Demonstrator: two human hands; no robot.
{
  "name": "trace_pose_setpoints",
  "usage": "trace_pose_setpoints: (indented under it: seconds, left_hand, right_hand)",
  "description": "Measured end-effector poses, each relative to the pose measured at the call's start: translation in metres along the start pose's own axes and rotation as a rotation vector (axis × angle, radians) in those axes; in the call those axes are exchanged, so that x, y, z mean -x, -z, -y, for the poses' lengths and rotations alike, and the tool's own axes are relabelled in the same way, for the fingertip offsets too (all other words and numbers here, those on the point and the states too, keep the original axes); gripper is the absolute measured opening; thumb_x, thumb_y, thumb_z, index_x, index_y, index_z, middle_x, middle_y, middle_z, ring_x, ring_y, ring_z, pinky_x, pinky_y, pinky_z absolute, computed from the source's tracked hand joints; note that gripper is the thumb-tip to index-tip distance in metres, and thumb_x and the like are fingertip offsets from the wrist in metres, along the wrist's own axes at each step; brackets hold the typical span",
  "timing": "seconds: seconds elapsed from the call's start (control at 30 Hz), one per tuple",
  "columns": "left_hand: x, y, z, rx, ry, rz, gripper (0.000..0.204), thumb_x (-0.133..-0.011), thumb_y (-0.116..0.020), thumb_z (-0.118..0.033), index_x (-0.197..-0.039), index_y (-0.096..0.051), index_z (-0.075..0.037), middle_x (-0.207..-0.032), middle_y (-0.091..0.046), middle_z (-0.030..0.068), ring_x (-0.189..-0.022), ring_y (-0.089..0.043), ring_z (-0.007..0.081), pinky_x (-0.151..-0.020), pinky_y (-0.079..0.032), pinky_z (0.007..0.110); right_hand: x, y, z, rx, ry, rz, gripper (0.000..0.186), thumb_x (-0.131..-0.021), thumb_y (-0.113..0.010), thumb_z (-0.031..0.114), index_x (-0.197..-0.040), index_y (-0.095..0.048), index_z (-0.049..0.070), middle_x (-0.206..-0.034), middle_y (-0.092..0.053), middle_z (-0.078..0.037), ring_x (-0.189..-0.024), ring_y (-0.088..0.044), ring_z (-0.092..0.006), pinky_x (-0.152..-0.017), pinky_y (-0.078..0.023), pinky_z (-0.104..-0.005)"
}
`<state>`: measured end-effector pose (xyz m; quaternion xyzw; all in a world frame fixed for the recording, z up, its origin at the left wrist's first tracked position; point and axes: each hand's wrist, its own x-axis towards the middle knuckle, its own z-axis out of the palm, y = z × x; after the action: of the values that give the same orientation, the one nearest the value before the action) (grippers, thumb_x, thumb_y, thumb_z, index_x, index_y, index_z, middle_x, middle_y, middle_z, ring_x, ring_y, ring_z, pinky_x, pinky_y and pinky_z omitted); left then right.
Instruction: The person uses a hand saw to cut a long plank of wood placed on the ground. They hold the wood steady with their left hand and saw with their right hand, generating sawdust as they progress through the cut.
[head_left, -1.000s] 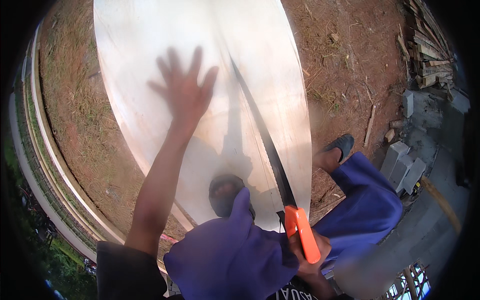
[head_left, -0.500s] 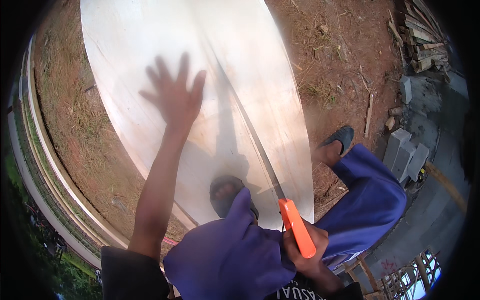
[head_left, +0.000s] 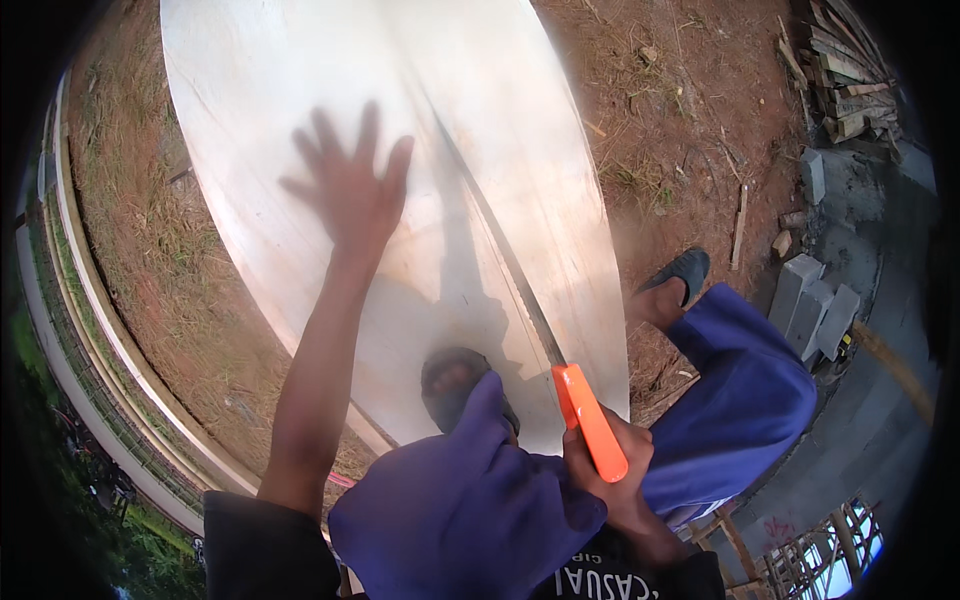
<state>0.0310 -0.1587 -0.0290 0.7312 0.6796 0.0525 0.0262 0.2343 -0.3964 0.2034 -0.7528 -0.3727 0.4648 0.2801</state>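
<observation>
A large pale wooden sheet (head_left: 260,110) fills the middle of the view. My left hand (head_left: 355,190) is spread on it at the upper left, fingers apart, holding nothing. At the lower right my right hand (head_left: 610,460) grips the orange handle (head_left: 590,420) of a handsaw. The long, somewhat blurred blade (head_left: 510,285) runs away from me over the sheet, along a thin line, right of my left hand. My left foot (head_left: 450,385) in a dark sandal rests on the sheet below my left hand, partly hidden by purple trousers.
My right foot (head_left: 680,275) is on reddish dirt (head_left: 670,120) beside the sheet. A stack of wooden offcuts (head_left: 850,80) lies at upper right, with grey blocks (head_left: 805,310) and concrete paving (head_left: 890,390) below. Dry grass and a long rail (head_left: 100,280) run along the left.
My right hand and the saw have moved forward, away from my body, along the sheet. My left hand stays spread on the sheet. The view has shifted slightly.
</observation>
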Motion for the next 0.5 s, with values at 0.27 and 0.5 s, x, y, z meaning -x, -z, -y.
trace_pose_setpoints:
  seconds: [0.27, 0.5]
  left_hand:
    - [-0.012, -0.005, -0.01, 0.028, -0.018, -0.018, 0.067, -0.1, -0.054, -0.066, -0.157, -0.05, -0.031, -0.169, -0.023, 0.0277, -0.158, -0.01, 0.0523, -0.112, -0.005, 0.085]
    - [0.006, -0.001, 0.001, 0.011, 0.005, 0.007, 0.067, -0.099, -0.054, -0.066, -0.156, -0.051, -0.031, -0.169, -0.023, 0.028, -0.158, -0.008, 0.0516, -0.113, -0.003, 0.084]
  right_hand:
    - [-0.172, -0.079, 0.035, -0.027, 0.018, 0.019, 0.017, -0.088, -0.063, 0.008, -0.086, -0.061, -0.008, -0.064, -0.058, -0.025, -0.055, -0.059, -0.0293, -0.06, -0.047, -0.0422]
    - [-0.033, -0.014, 0.004, -0.008, -0.02, 0.047, 0.043, -0.082, -0.066, -0.003, -0.124, -0.066, -0.012, -0.08, -0.07, -0.019, -0.067, -0.07, -0.0202, -0.068, -0.056, -0.0322]
